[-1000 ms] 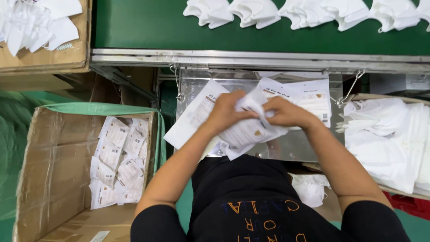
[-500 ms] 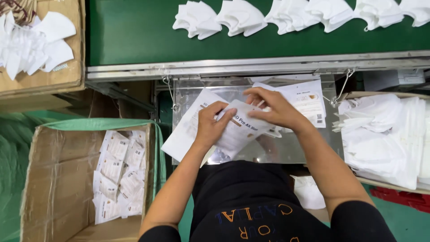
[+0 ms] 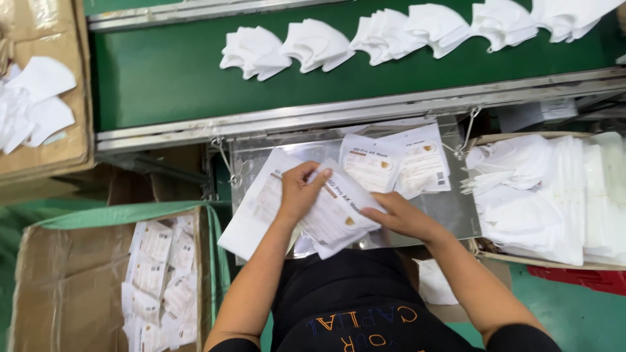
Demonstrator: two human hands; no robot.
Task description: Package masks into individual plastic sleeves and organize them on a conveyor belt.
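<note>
My left hand [image 3: 301, 191] presses its fingers on a flat white printed pouch [image 3: 338, 210] lying on a clear hanging tray [image 3: 450, 207]. My right hand [image 3: 403, 216] grips the same pouch at its lower right edge. Another white pouch [image 3: 254, 212] lies beneath, sticking out to the left. More printed pouches [image 3: 398, 163] lie fanned out farther back on the tray.
A green conveyor belt [image 3: 163, 78] carries a row of folded white masks [image 3: 404, 32]. A box of stacked white masks [image 3: 554, 195] sits at the right. A cardboard box [image 3: 65, 280] at lower left holds several packed pouches [image 3: 156, 274]. Another box with masks [image 3: 32, 98] sits upper left.
My right hand has slid down to the pouch's lower right edge, and my left hand has shifted onto its top. The view has tilted toward the belt.
</note>
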